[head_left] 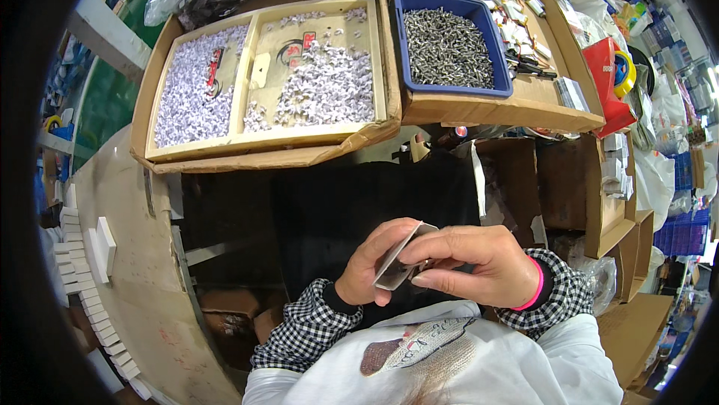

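The plate (395, 261), in the head view, tilts between both hands, well apart from the blue bin (458, 92), and looks light, stiff and perhaps slick, so its edges seem the best hold. The left hand (368, 259) pinches it, wrist turned inward; the right hand (475, 261) reaches across, fingers curled at its face, their exact grip hidden.

Left hand (371, 259) and right hand (483, 263): two, at one flat piece (391, 270). Wristband (538, 285): one. Tray (307, 136): one, two compartments; clips (329, 90) in both, beyond counting. Blue bin (457, 91): one, at the carton's (524, 110) left edge; pins (449, 49) within, beyond counting. White boxes (88, 292) along the table's (142, 285) left edge: more than ten.
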Motion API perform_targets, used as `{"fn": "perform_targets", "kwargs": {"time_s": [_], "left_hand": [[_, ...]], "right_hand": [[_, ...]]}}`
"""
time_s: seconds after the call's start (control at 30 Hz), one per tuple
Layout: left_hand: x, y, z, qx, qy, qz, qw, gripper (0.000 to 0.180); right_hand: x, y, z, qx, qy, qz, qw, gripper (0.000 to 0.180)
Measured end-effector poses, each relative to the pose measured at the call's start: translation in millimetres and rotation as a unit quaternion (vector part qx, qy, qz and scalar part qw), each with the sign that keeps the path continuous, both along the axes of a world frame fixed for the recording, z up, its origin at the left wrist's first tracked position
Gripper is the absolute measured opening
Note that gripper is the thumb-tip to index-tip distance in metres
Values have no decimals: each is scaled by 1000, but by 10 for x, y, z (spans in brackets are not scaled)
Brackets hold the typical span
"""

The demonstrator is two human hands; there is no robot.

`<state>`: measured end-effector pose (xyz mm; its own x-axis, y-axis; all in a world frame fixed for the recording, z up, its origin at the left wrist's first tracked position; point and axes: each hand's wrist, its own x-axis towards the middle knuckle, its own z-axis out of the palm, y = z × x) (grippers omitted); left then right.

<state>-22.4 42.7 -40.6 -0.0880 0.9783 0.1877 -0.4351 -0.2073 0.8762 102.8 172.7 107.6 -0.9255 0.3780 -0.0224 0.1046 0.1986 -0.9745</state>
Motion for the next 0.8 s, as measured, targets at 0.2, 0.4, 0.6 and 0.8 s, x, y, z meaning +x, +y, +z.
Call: {"fn": "perform_targets", "kwargs": {"time_s": [0.2, 0.4, 0.6, 0.8], "left_hand": [[-4, 14, -17, 38, 0, 23, 999, 96], [32, 49, -40, 69, -25, 21, 997, 96], [25, 100, -53, 108, 7, 43, 993, 95], [11, 135, -26, 75, 68, 76, 992, 95]], "right_hand": [[-23, 109, 31, 131, 35, -35, 990, 22], [-100, 91, -28, 150, 45, 9, 988, 20], [-104, 143, -12, 280, 60, 26, 958, 21], [-84, 178, 39, 380, 35, 37, 924, 23]]}}
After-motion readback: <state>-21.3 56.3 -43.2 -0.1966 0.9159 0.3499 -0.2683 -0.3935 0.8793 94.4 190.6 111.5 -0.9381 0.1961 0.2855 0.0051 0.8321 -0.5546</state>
